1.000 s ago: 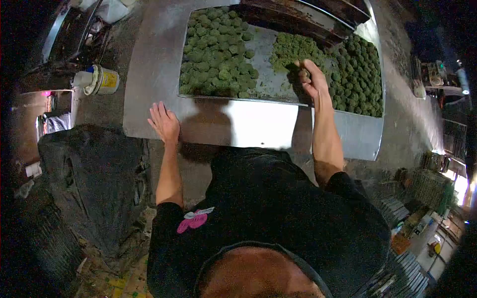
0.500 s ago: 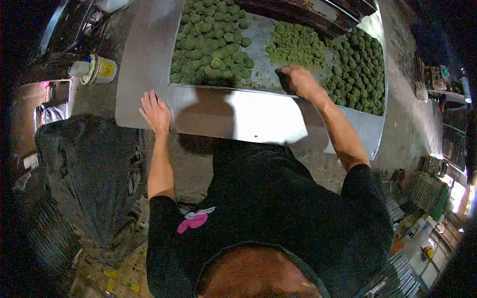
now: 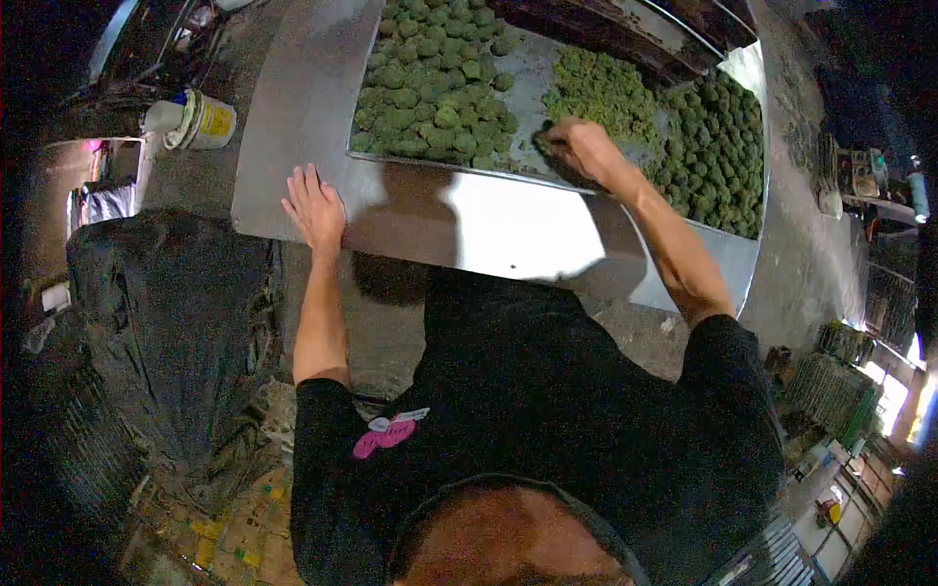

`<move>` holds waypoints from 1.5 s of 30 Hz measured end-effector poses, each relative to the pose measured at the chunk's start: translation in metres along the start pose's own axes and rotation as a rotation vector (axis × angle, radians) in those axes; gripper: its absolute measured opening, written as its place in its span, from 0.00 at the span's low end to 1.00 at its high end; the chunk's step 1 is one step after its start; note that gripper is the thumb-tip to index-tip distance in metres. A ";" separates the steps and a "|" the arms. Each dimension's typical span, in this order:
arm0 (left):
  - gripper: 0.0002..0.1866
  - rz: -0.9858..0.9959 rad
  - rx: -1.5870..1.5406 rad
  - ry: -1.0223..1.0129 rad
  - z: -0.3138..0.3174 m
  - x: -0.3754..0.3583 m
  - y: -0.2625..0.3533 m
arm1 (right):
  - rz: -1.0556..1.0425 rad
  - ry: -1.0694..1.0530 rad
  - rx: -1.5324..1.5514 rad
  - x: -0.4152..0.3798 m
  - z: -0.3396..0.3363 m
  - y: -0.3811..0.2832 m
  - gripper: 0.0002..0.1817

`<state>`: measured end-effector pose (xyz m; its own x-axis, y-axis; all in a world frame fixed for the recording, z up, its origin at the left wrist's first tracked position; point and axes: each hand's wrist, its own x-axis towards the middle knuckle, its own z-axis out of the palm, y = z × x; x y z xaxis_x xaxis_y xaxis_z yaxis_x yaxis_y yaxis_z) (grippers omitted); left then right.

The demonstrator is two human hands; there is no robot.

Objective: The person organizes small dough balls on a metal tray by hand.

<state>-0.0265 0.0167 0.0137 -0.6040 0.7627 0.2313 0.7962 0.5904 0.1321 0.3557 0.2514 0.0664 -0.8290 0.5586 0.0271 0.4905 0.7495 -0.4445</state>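
Note:
My left hand [image 3: 316,207] lies flat on the left part of the metal table [image 3: 293,98], fingers spread, holding nothing. My right hand [image 3: 586,151] is closed, fingers bent, low over the tray surface [image 3: 528,73] just inside its front rim. Something small and dark shows at its fingertips; I cannot make out what. Left of that hand lies a heap of rough green balls [image 3: 430,93]. Beyond the hand is a patch of loose, lighter green crumbly pieces [image 3: 601,93]. Darker green balls [image 3: 713,146] are piled on the right.
A dark metal machine part [image 3: 625,34] overhangs the table's far side. White buckets [image 3: 207,122] stand on the floor at left. A black cover [image 3: 166,332] drapes over something beside my left arm. Racks [image 3: 831,386] stand at far right.
My right hand has turned slightly and stays by the tray's front rim, fingers more curled. My left hand remains flat on the table. The whole view has shifted a little.

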 end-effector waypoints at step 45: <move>0.25 0.038 0.010 -0.023 0.004 0.001 -0.005 | 0.796 0.775 1.279 -0.083 -0.042 0.013 0.11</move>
<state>-0.0311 0.0159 0.0093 -0.5741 0.7903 0.2142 0.8182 0.5634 0.1144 0.4419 0.2299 0.0957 0.0054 0.9489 -0.3155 -0.1462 -0.3113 -0.9390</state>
